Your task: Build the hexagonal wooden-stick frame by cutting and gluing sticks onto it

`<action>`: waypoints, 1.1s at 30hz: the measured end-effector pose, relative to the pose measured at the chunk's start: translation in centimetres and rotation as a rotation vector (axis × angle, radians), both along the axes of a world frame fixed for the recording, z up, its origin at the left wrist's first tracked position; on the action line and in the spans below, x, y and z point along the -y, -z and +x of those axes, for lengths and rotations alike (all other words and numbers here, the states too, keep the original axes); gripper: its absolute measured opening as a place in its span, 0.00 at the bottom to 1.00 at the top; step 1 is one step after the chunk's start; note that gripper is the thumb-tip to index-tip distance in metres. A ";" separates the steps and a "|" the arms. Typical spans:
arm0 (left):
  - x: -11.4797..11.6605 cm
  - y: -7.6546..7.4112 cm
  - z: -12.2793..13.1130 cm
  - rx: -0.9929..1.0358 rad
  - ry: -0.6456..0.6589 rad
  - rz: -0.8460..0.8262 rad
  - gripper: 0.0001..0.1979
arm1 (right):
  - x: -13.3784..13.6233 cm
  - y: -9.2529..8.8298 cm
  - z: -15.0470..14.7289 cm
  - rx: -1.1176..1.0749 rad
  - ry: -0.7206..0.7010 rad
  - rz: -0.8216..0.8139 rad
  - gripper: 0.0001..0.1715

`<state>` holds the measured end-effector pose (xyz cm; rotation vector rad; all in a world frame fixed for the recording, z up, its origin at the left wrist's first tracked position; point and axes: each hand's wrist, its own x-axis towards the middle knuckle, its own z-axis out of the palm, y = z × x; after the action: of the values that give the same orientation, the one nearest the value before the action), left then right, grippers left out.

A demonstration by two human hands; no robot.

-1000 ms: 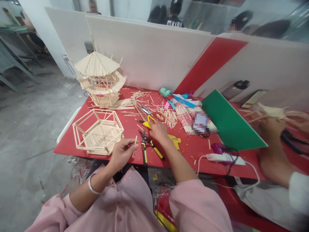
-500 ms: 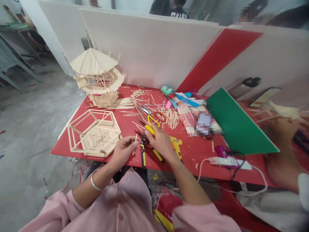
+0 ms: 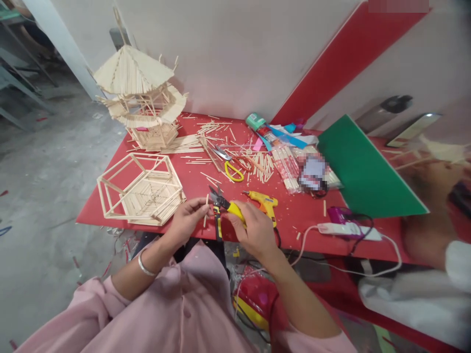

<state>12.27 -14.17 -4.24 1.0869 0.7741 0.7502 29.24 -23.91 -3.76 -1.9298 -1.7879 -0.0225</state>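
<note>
In the head view, my left hand [image 3: 188, 218] pinches a short wooden stick [image 3: 206, 208] upright between thumb and fingers. My right hand [image 3: 255, 228] is wrapped round the yellow handle of a pair of pliers [image 3: 235, 211], whose dark jaws point toward the stick but look apart from it. Another tool with a black and yellow handle [image 3: 218, 226] lies on the table beneath them, partly hidden. Left of my left hand stands a hexagonal stick frame [image 3: 147, 193] with a slatted base. A yellow glue gun [image 3: 265, 203] lies beyond my right hand.
A stick pagoda model [image 3: 136, 98] stands at the back left of the red table [image 3: 198, 184]. Loose sticks [image 3: 211, 128], scissors [image 3: 233, 171] and bagged sticks [image 3: 285, 169] lie behind my hands. A green board [image 3: 371, 171] and a white power strip [image 3: 349, 231] are at right, near another person's arm.
My right hand has drawn the pliers back and turned them, so their jaws now face the stick. The glue gun shows more fully. The view has tipped downward.
</note>
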 end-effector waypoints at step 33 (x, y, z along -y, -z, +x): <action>0.0 1.7 -0.6 0.274 0.040 -0.379 0.15 | 0.6 1.4 -1.0 0.103 -0.040 0.083 0.22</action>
<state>11.71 -14.14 -5.95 0.6402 0.6256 0.6678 28.24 -24.53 -5.20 -1.8645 -1.8608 -0.1826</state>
